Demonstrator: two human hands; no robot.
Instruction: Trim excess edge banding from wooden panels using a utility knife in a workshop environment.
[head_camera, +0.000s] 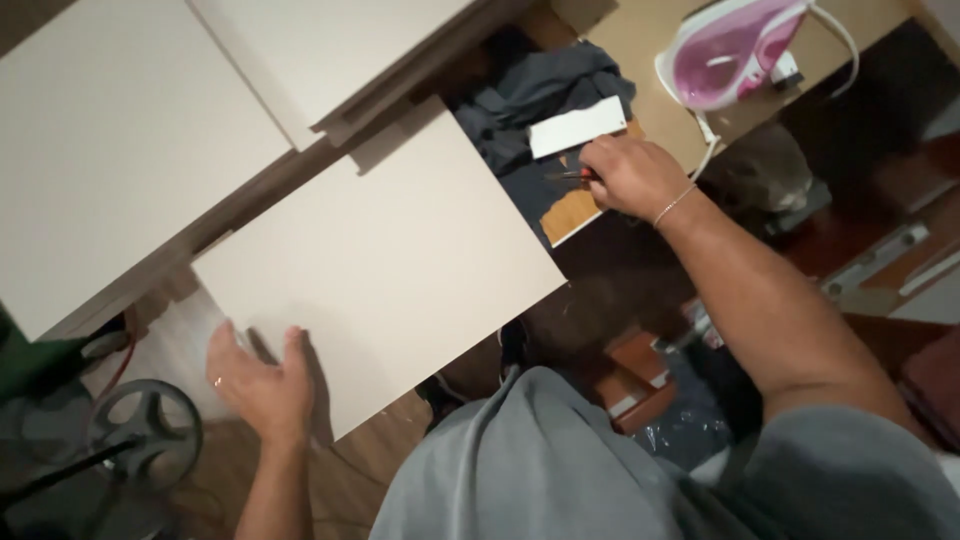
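Head camera, looking down over the person's grey-shirted chest at the bottom edge. The left hand (262, 382), at about seven o'clock, is open with fingers spread and palm up, pressed against the near corner of a large flat cream-white rectangular board (385, 260) that fills the middle of the view. The right hand (630, 175), at about two o'clock, is closed around a small tool with a red handle (572, 175); only a dark tip and a bit of red show past the fingers, so what kind of tool it is cannot be made out. A thin bracelet sits on that wrist. Just above the right hand lies one small white rectangular strip (577, 127), resting partly on a crumpled dark blue-grey cloth (540, 95) and partly on a brown wooden surface (572, 212), much of which is covered. Three cream-white boards can be counted in all: the central one, plus two more at ten and twelve o'clock, both cut off by the frame. At one o'clock stands one pink and white clothes iron (735, 50), its top cropped, with a white cord looping down. At eight o'clock one round grey metal wheel-shaped base (150, 430) sits on the floor, dim and partly cut off. The lower right is dark and blurred; the items there are too unclear to identify.
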